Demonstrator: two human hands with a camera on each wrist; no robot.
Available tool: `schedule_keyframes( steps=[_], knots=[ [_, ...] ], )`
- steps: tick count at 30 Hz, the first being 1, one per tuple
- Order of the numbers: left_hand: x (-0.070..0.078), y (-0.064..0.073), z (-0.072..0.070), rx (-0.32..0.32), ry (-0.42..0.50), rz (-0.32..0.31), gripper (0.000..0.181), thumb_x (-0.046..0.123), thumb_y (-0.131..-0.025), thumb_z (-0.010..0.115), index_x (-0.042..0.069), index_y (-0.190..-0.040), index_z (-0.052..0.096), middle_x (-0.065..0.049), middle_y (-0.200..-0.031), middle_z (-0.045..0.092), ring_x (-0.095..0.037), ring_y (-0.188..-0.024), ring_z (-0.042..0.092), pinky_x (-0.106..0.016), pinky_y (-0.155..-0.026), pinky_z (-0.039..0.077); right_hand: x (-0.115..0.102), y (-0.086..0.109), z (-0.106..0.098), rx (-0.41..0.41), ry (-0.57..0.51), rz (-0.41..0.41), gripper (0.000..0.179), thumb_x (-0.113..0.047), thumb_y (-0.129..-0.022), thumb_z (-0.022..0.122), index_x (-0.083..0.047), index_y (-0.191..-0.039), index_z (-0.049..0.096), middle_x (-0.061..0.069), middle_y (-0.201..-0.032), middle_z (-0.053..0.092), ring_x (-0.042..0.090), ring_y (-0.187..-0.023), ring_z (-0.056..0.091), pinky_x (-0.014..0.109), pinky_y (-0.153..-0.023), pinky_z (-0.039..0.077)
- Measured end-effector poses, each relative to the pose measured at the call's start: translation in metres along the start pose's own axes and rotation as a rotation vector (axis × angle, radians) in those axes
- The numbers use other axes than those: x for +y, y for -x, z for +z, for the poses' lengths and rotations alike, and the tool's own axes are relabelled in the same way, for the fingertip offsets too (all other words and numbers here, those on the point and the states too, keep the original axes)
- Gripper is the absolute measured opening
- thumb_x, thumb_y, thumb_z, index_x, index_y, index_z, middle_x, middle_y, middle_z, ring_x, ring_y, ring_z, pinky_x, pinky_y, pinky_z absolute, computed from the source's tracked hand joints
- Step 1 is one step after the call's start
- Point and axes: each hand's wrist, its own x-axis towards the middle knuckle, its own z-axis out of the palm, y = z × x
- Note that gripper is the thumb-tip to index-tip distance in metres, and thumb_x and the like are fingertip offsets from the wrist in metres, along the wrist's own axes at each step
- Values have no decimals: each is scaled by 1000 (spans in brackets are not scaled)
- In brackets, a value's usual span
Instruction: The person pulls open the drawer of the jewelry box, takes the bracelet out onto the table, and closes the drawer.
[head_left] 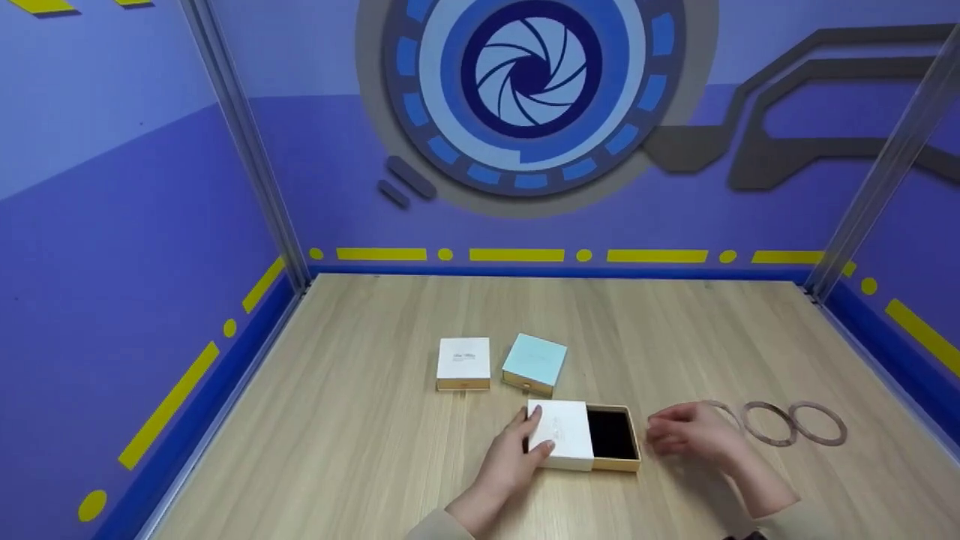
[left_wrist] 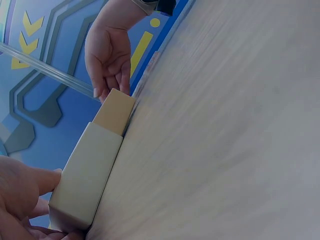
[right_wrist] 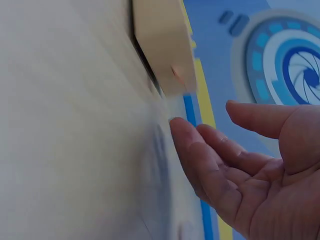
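A white drawer-style gift box (head_left: 559,435) lies on the table with its inner tray (head_left: 616,463) slid partway out to the right, showing a black lining. My left hand (head_left: 510,454) grips the left end of its white sleeve, thumb on top. Just right of the tray's end is my right hand (head_left: 694,431), apart from it and holding nothing; in the right wrist view its fingers (right_wrist: 215,170) are loosely bent with the thumb spread. Beyond that hand lie two bangles (head_left: 768,442) (head_left: 841,431), and a third bangle (head_left: 724,407) is partly hidden behind it.
Farther back stand a closed white box (head_left: 463,356) and a closed light-blue box (head_left: 535,360), side by side. The wooden table (head_left: 337,420) is bounded by a purple back wall (head_left: 300,165) and side walls with metal corner posts.
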Motion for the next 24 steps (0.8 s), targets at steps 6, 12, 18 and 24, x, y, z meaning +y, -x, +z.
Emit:
schedule_keyframes(
  steps=[6,12,18,24],
  knots=[
    [-1,0,0,2,-1,5,62,24,-101,67,10,-156,44,-27,-165,31,-48,-152,31,-61,-124,29,3,-10,28,1,-4,9,42,-10,-101,62,27,-120,56,-2,-88,75,4,-74,68,18,-65,58],
    [0,0,-2,0,5,5,62,24,-101,67,10,-156,44,-27,-165,31,-48,-152,30,-61,-124,28,4,-14,35,67,60,30,40,-11,-97,69,23,-117,61,-5,-84,71,3,-72,65,17,-64,56],
    [1,0,-1,5,-5,1,62,24,-100,68,10,-156,44,-27,-165,31,-47,-152,31,-61,-124,28,6,-14,34,76,122,-3,37,-11,-98,68,21,-116,64,0,-89,73,5,-75,63,18,-64,55],
    [2,0,0,4,-1,-7,62,24,-100,68,10,-156,44,-27,-165,31,-47,-153,30,-61,-124,28,3,-13,36,86,141,-4,35,-10,-96,70,20,-113,66,-1,-86,73,5,-73,63,18,-63,55]
  ],
)
